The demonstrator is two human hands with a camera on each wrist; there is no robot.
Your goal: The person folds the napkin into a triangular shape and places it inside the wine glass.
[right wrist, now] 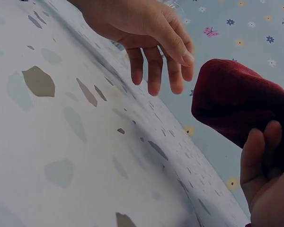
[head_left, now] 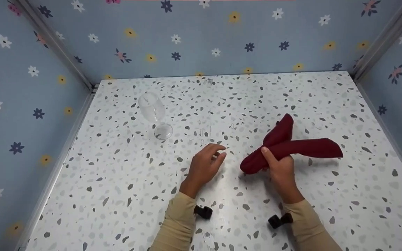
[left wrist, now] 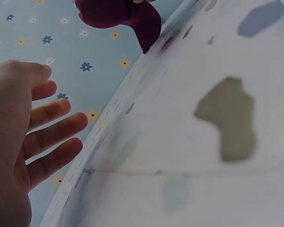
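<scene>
A dark red folded cloth napkin (head_left: 286, 148) is held up over the right half of the table, with a rounded end toward the left and two tails spreading to the right and back. My right hand (head_left: 282, 172) grips it near its middle, thumb on top and fingers underneath. Left of the rounded end, my left hand (head_left: 203, 165) hovers with loosely bent fingers and touches nothing. In the right wrist view, the napkin's rounded end (right wrist: 232, 94) faces the left hand (right wrist: 146, 33). A clear wine glass (head_left: 152, 108) is at the back left, apart from both hands.
The white speckled tabletop (head_left: 117, 167) is bounded by blue flowered panels (head_left: 201, 38) at the back and both sides. Metal posts stand at the back corners. A small black device (head_left: 203, 211) is strapped at each wrist.
</scene>
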